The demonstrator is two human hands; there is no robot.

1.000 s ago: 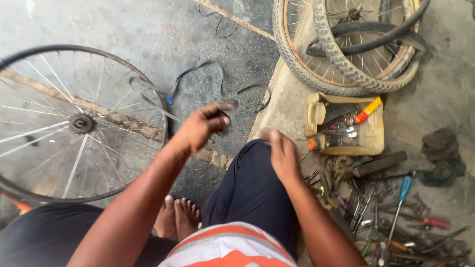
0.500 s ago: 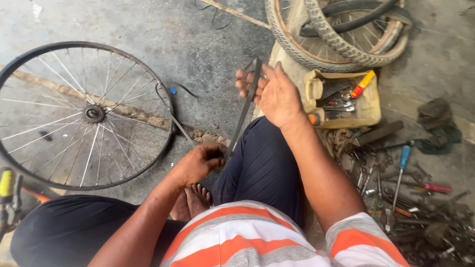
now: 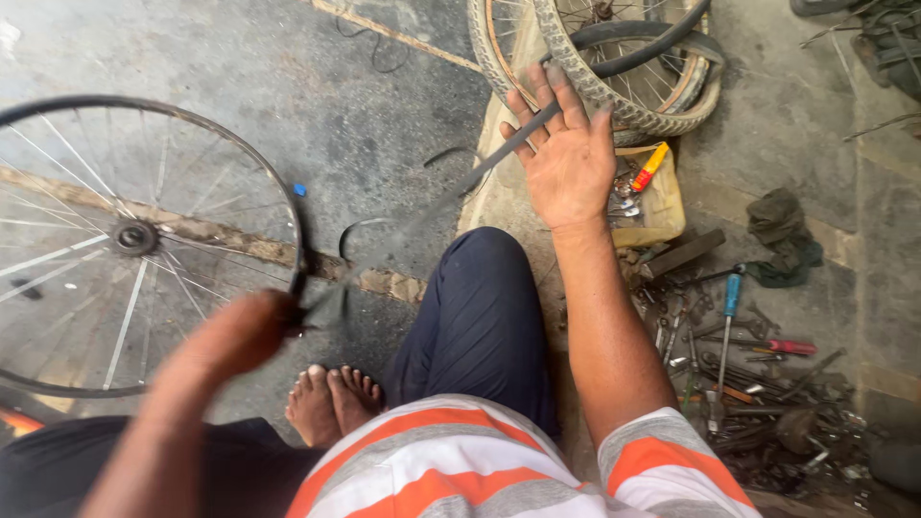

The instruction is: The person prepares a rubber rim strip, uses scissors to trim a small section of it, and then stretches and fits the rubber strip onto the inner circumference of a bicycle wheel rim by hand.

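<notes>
A thin black rubber strip (image 3: 451, 192) runs taut between my two hands. My left hand (image 3: 240, 336), blurred with motion, grips its lower end close to the rim of a bare spoked bicycle wheel (image 3: 280, 197) lying on the concrete at the left. My right hand (image 3: 566, 163) is raised over my knee with its fingers spread, and the strip's upper end is caught across the fingers. I sit with bare feet (image 3: 331, 398) tucked under dark trousers.
Two tyred wheels (image 3: 614, 91) lie stacked at the top. A yellow tub (image 3: 667, 206) of small parts sits beyond my right hand. Loose tools (image 3: 748, 384), a blue-handled screwdriver (image 3: 731, 293) and a dark rag (image 3: 782, 235) litter the floor at the right.
My right hand has risen and spread its fingers, pulling the strip longer. My left hand has moved left and down toward the wheel rim, drawing the strip tight.
</notes>
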